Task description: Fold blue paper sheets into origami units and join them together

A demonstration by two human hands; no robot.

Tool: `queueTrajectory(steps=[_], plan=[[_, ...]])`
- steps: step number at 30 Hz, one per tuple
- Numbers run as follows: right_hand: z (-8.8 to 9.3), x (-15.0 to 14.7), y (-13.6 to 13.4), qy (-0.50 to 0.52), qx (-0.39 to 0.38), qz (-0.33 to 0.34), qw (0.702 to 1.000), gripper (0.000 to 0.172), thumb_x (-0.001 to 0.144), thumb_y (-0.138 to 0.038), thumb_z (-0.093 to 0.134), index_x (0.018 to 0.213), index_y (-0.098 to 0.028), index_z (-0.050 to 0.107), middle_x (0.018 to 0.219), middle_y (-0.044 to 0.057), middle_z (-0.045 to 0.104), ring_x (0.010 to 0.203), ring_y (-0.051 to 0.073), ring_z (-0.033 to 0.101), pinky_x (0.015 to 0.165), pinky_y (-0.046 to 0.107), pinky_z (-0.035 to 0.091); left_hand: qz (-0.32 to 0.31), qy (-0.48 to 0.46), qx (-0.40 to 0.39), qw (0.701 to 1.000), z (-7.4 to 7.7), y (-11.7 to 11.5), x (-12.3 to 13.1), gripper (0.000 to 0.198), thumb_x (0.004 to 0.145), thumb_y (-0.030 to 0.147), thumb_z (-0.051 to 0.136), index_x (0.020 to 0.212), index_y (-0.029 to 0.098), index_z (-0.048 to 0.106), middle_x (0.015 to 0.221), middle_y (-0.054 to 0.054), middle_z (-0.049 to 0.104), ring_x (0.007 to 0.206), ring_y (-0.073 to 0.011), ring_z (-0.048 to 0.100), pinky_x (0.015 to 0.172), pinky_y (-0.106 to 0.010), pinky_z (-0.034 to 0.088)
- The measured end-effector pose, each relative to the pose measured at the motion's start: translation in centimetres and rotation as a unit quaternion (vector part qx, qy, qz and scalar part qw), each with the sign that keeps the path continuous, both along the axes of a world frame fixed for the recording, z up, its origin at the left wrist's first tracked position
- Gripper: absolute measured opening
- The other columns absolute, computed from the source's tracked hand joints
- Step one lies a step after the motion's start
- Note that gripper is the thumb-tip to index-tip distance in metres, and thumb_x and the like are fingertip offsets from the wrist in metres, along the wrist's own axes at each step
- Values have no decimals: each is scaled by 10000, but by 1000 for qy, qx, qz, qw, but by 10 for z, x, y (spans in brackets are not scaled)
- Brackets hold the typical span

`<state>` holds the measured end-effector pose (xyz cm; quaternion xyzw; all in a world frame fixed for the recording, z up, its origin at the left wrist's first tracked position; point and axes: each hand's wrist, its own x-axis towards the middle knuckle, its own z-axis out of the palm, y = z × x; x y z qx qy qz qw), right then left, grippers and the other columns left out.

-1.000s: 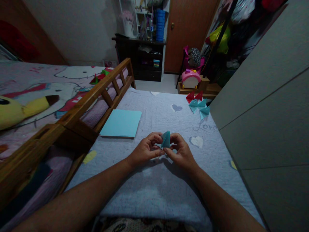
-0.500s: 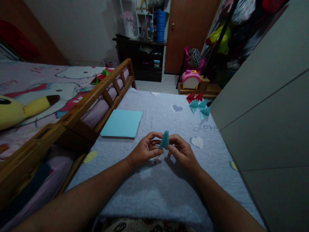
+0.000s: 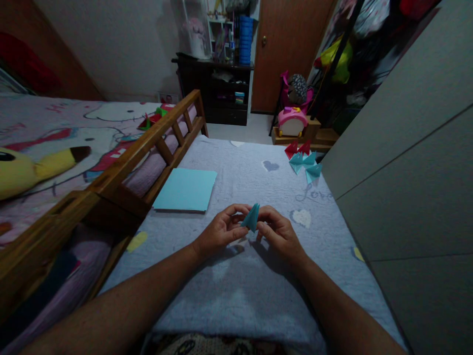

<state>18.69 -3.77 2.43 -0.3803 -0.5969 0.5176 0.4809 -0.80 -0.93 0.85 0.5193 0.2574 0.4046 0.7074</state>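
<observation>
A small folded piece of turquoise paper (image 3: 252,217), pointed at the top, is held just above the bedsheet between my hands. My left hand (image 3: 226,228) pinches its left side with the thumb low and the fingers behind. On the other side, my right hand (image 3: 278,229) grips its right edge between thumb and forefinger. A stack of flat turquoise paper sheets (image 3: 185,190) lies beyond my left hand. Several folded turquoise paper pieces (image 3: 306,164) rest at the far right of the sheet, with red folded paper pieces (image 3: 296,148) just behind them.
A wooden bed rail (image 3: 148,145) borders the blue-grey bedsheet (image 3: 240,296) on the left. Past the rail, a yellow plush toy (image 3: 40,167) lies on another bed. A pale cabinet (image 3: 417,187) stands close along the right edge. A pink toy (image 3: 292,122) sits beyond the far end.
The folded turquoise paper has tilted and turned slightly between my fingers, its lower point now dipping further. Both hands have stayed in nearly the same place.
</observation>
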Motion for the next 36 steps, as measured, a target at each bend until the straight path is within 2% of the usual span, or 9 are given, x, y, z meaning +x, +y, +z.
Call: queueTrajectory(steps=[5, 12, 16, 21, 31, 36], plan=[[-3, 2, 0, -20, 21, -5, 1000, 102, 931, -336, 649, 991, -265, 690, 967, 32, 592, 840, 170, 584, 642, 288, 525, 10, -3, 8, 1000, 1, -1, 2, 251, 825, 281, 782, 1051, 271, 674, 1318, -59, 620, 1145, -228, 634, 981, -397, 522], [0, 2, -1, -41, 42, -19, 998, 107, 921, -336, 654, 994, -265, 685, 955, 31, 598, 825, 170, 595, 637, 291, 513, 8, 24, 47, 999, 3, -1, -1, 232, 873, 379, 726, 1080, 279, 690, 1277, -63, 633, 1181, -245, 606, 1042, -414, 476], [6, 2, -1, -51, 58, -25, 997, 102, 915, -335, 661, 964, -250, 687, 939, 32, 606, 803, 166, 599, 629, 282, 500, 22, 71, 69, 995, 3, -1, -2, 207, 893, 366, 703, 1070, 259, 699, 1248, -64, 628, 1181, -244, 584, 1078, -422, 441], [4, 3, 0, -54, 48, -25, 997, 110, 919, -349, 665, 959, -250, 689, 947, 34, 607, 805, 163, 597, 610, 265, 496, 28, 86, 90, 992, 2, 0, -2, 192, 898, 354, 694, 1064, 258, 703, 1242, -61, 623, 1182, -244, 569, 1098, -430, 420], [2, 3, 1, -31, 15, -17, 999, 156, 927, -396, 660, 907, -247, 701, 923, 38, 600, 813, 174, 580, 622, 280, 528, 26, 98, 104, 989, 6, -1, -2, 174, 937, 350, 636, 1062, 252, 708, 1263, -70, 620, 1132, -239, 598, 990, -397, 493], [3, 4, 2, -2, 4, 0, 1000, 192, 926, -433, 653, 924, -248, 706, 930, 30, 589, 761, 155, 576, 577, 263, 530, 27, 98, 103, 989, 6, -2, -3, 180, 932, 364, 643, 1057, 254, 712, 1270, -73, 620, 1150, -243, 589, 1019, -408, 476]])
